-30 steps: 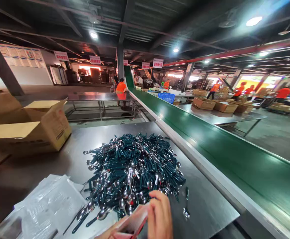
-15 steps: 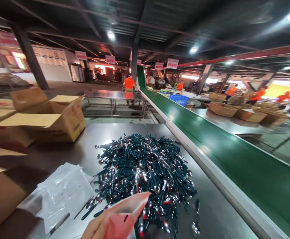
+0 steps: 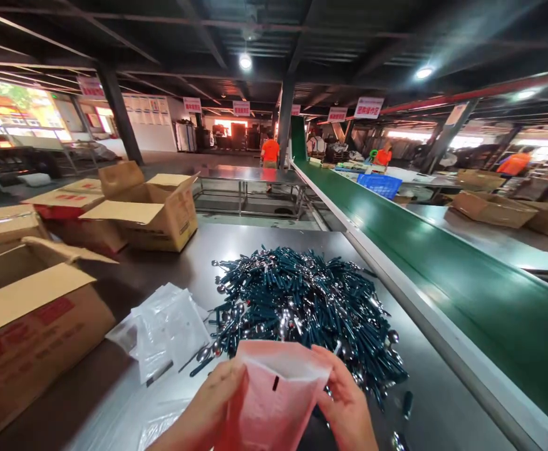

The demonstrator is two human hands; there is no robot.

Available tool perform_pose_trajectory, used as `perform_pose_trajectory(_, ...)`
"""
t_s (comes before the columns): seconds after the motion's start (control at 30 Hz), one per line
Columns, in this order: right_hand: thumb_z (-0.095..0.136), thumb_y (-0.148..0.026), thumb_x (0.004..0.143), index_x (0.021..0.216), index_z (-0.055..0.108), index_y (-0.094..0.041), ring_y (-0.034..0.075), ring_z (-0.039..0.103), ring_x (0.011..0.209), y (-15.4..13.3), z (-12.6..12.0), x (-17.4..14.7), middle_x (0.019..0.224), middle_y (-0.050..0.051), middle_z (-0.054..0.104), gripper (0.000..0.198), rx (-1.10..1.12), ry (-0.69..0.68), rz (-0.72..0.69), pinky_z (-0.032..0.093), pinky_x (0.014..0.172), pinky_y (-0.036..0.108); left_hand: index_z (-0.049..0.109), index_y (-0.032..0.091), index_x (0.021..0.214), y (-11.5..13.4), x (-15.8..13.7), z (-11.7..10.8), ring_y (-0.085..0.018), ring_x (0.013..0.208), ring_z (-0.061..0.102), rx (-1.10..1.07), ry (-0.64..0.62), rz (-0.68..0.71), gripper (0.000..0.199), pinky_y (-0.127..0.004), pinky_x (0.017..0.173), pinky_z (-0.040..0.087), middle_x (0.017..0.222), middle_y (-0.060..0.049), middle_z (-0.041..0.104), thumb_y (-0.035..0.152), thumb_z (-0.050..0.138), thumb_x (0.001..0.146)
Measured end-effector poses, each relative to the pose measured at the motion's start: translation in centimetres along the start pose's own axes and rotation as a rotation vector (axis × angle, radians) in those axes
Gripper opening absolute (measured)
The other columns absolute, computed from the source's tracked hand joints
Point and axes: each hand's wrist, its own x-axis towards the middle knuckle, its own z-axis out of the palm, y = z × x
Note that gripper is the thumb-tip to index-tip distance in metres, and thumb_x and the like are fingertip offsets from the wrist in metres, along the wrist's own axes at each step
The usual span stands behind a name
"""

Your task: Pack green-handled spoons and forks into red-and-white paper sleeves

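- My left hand [image 3: 208, 410] and right hand [image 3: 349, 407] pinch a pink packaging pouch [image 3: 274, 401] by its two side edges, low in front of me, its mouth spread open toward the pile.
- I judge the pouch thin, light and limp; it would crumple or slide under a loose hold, so the upper side edges near the mouth look like the place to grip it. It has a small hanging slot near the top. Whether anything is inside I cannot tell.
- Just behind the pouch lies a heap of teal-handled spoons [image 3: 302, 300] on the steel table [image 3: 170, 263]. The spoons look stiff and slick, tangled together; a handle seems the easiest part to pick.
- Left of the heap sits a stack of clear plastic bags [image 3: 165, 326], flat and floppy.
- At my near left, an open cardboard box [image 3: 29, 332]; its inside is hidden.
- Farther back, more open cartons [image 3: 156, 213], contents out of sight.
- To the right runs a green conveyor belt [image 3: 419, 250]; a blue crate [image 3: 379, 185] stands near its far end.
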Motion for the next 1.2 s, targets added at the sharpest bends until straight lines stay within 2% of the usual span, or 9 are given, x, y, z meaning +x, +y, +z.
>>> perform_pose_trajectory(0.17,0.063,-0.045,0.088,0.096,0.077,-0.024,0.020,0.073,0.080,-3.1,2.6,0.5,0.093,0.006,0.077,0.026,-0.171,-0.128,-0.054,0.059,0.071,0.021,0.073,0.017,0.079,-0.1,-0.2,-0.5,-0.019,0.069,0.064,0.092,0.018,0.093,0.047,-0.030,0.069,0.048,0.073,-0.006,0.072,0.063,0.063,0.080)
perform_pose_trajectory(0.27,0.065,-0.040,0.087,0.095,0.078,-0.028,0.019,0.074,0.075,-3.3,2.4,0.4,0.088,0.002,0.078,0.019,-0.245,-0.123,-0.178,0.059,0.067,0.018,0.075,0.017,0.074,1.2,-0.3,-1.0,-0.018,0.070,0.064,0.476,0.004,0.287,0.054,-0.027,0.066,0.048,0.074,-0.007,0.074,0.065,0.053,0.085)
perform_pose_trajectory(0.4,0.068,-0.032,0.085,0.103,0.076,-0.034,0.018,0.074,0.071,-3.9,2.2,0.5,0.088,0.000,0.078,0.020,-0.278,-0.082,-0.396,0.060,0.071,0.019,0.077,0.023,0.104,3.9,-0.6,-1.6,-0.019,0.078,0.070,0.877,-0.125,0.527,0.037,-0.025,0.072,0.051,0.098,-0.007,0.079,0.046,0.052,0.092)
perform_pose_trajectory(0.57,0.066,-0.030,0.088,0.113,0.071,-0.041,0.016,0.072,0.065,-6.0,2.6,1.1,0.081,-0.001,0.077,0.027,-0.114,-0.200,-0.591,0.059,0.063,0.023,0.076,0.027,0.110,5.9,-1.0,-2.2,-0.013,0.050,0.062,0.778,-0.304,0.621,0.029,-0.022,0.052,0.044,0.072,-0.004,0.078,0.034,0.053,0.094)
perform_pose_trajectory(0.73,0.059,-0.029,0.091,0.084,0.075,-0.026,0.016,0.063,0.056,-6.2,2.6,1.2,0.068,0.003,0.068,0.017,0.108,-0.280,-0.450,0.050,0.052,0.025,0.082,0.020,0.087,7.1,-1.6,-1.7,-0.018,0.060,0.065,0.669,-0.462,0.511,0.038,-0.028,0.059,0.044,0.071,-0.011,0.076,0.037,0.050,0.093)
perform_pose_trajectory(0.87,0.050,-0.045,0.095,0.084,0.074,-0.023,0.020,0.069,0.072,-5.5,2.7,0.5,0.083,0.007,0.072,0.035,0.061,-0.177,-0.426,0.054,0.061,0.026,0.079,0.017,0.085,7.2,-2.1,-0.6,-0.021,0.069,0.068,0.709,-0.387,0.520,0.048,-0.030,0.067,0.047,0.075,-0.011,0.076,0.051,0.046,0.092)
perform_pose_trajectory(1.03,0.075,-0.025,0.079,0.080,0.064,-0.022,0.017,0.067,0.068,-4.3,5.4,-0.4,0.075,0.002,0.069,0.011,-0.056,0.065,-0.457,0.055,0.058,0.023,0.068,0.019,0.064,5.4,-2.4,0.3,-0.011,0.052,0.059,0.900,0.063,0.642,0.014,-0.020,0.054,0.043,0.056,0.000,0.068,0.021,0.070,0.077)
perform_pose_trajectory(1.1,0.075,-0.021,0.078,0.085,0.060,-0.024,0.019,0.069,0.068,-3.2,6.2,-1.1,0.077,0.001,0.071,0.017,-0.014,0.179,-0.438,0.059,0.060,0.026,0.070,0.020,0.075,4.5,-2.5,0.1,-0.012,0.057,0.064,0.827,0.105,0.688,0.005,-0.020,0.057,0.047,0.064,0.000,0.073,0.016,0.071,0.076)
perform_pose_trajectory(1.2,0.078,-0.031,0.075,0.100,0.055,-0.028,0.023,0.072,0.067,-1.2,5.6,-2.2,0.079,0.003,0.075,0.034,0.016,0.277,-0.311,0.063,0.061,0.033,0.063,0.028,0.114,3.3,-2.4,-0.4,-0.016,0.071,0.072,0.554,0.023,0.702,0.035,-0.024,0.067,0.054,0.083,-0.002,0.079,0.016,0.069,0.081)
